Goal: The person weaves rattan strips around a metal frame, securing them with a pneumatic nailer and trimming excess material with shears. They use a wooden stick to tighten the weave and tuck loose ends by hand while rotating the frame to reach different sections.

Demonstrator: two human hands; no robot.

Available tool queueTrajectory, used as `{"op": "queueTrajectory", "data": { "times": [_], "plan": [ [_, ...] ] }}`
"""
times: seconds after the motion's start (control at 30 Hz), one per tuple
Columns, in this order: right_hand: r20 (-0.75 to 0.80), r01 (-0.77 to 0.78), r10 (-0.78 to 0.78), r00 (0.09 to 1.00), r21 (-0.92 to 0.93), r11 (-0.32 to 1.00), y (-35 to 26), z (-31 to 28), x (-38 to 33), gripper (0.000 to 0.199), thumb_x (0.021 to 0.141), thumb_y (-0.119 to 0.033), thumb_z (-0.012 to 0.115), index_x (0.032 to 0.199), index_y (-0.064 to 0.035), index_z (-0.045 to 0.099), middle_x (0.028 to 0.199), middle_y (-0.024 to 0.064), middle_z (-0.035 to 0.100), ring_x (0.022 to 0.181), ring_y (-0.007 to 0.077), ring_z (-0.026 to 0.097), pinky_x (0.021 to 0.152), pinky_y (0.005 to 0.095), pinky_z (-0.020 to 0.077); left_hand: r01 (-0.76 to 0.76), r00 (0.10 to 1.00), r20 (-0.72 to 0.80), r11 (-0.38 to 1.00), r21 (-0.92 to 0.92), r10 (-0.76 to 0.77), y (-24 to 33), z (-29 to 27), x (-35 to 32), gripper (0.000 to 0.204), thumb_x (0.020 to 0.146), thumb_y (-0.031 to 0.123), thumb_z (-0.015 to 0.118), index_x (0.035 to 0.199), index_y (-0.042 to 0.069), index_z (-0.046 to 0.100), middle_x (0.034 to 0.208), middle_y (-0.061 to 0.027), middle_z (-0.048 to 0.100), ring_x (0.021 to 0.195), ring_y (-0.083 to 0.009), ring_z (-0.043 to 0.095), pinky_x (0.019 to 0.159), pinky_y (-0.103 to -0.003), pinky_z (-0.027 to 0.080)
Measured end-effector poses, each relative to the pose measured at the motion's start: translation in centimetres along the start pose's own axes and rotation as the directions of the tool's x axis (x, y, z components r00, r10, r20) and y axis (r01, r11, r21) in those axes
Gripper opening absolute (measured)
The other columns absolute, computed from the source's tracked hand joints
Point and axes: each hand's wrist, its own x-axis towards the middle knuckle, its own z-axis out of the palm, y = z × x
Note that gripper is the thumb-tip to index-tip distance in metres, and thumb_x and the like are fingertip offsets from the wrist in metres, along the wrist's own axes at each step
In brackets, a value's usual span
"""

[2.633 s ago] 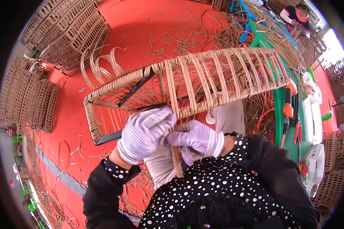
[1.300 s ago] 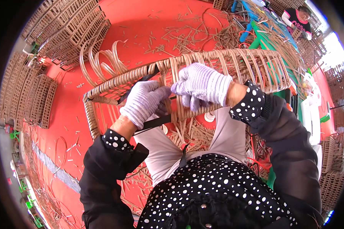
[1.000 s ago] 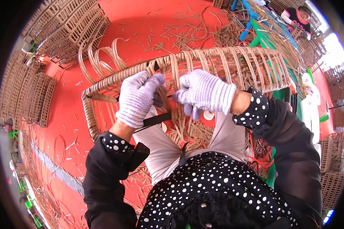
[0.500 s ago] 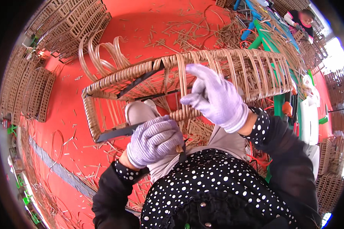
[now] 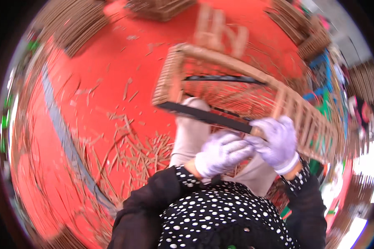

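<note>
A long frame of tan wicker (image 5: 165,83), blurred by motion, lies slanting across my knees. Its near bar (image 5: 203,115) is bare black at the left end, while the other edges are wrapped in cane. Loops of loose cane strip (image 5: 210,31) stick up past its far side. My right hand (image 5: 276,143), in a pale lilac knit glove, closes around the near edge where the black bar meets the wrapping. Just left of it and lower, my gloved left hand (image 5: 225,153) is curled with its fingertips close to the right hand. Whatever it may hold is hidden.
Cane offcuts (image 5: 126,145) litter the red floor (image 5: 95,103), crossed by a grey strip (image 5: 66,137) on the left. Stacked woven panels (image 5: 75,25) stand at the far left, with more at the far right. Another person (image 5: 359,110) is at the right edge.
My view has swung left, and the wicker frame now slants down toward the right. My right hand came from above the weaving onto the near edge. Both hands are now close together.
</note>
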Motion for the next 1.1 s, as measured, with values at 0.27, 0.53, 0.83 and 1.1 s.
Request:
{"op": "queueTrajectory", "data": {
  "times": [0.27, 0.53, 0.83, 1.1],
  "plan": [
    [0.106, -0.002, 0.006, 0.994, -0.034, 0.999, 1.0, 0.4, 2.6, 0.03, 0.081, -0.028, 0.067, 0.098, -0.005, 0.057, 0.086, 0.0118, 0.059, 0.08, 0.0307, 0.056, 0.077, 0.0398, 0.0429, 0.017, 0.951, -0.302, 0.987, -0.158, -0.065, -2.8, 3.4, 0.6, 0.019, 0.074, 0.018, 0.063, 0.09, 0.009, 0.059, 0.083, -0.0025, 0.057, 0.081, -0.0236, 0.057, 0.072, -0.037, 0.048],
    [0.134, -0.118, 0.128, 0.983, -0.077, 0.99, 4.7, 1.7, 2.9, 0.022, 0.083, -0.015, 0.066, 0.097, -0.0014, 0.057, 0.084, 0.0127, 0.06, 0.076, 0.0285, 0.059, 0.07, 0.0357, 0.0465, 0.137, 0.923, -0.293, 0.925, -0.355, -0.249, -2.7, 4.4, -0.6, 0.016, 0.077, 0.023, 0.063, 0.086, 0.01, 0.059, 0.077, -0.0043, 0.057, 0.077, -0.0255, 0.058, 0.072, -0.038, 0.047],
    [0.032, -0.264, 0.262, 0.965, 0.121, 0.957, 3.7, 2.6, 3.1, 0.041, 0.083, -0.007, 0.065, 0.122, -0.0025, 0.051, 0.109, 0.0142, 0.062, 0.098, 0.0205, 0.061, 0.084, 0.0295, 0.0479, 0.169, 0.928, -0.255, 0.918, -0.36, -0.271, -3.0, 3.7, -1.1, 0.017, 0.078, 0.026, 0.062, 0.086, 0.011, 0.058, 0.077, -0.0041, 0.057, 0.075, -0.025, 0.058, 0.07, -0.038, 0.047],
    [-0.079, -0.287, 0.363, 0.929, 0.467, 0.837, 2.7, 3.5, 2.3, 0.045, 0.075, 0.001, 0.072, 0.116, -0.0013, 0.052, 0.111, 0.0105, 0.06, 0.101, 0.0188, 0.059, 0.089, 0.0294, 0.0473, 0.044, 0.952, -0.289, 0.981, -0.19, -0.099, -3.8, -2.0, 2.1, 0.012, 0.077, 0.018, 0.061, 0.087, 0.011, 0.059, 0.079, -0.0036, 0.058, 0.074, -0.0239, 0.058, 0.066, -0.036, 0.047]
  ]
}}
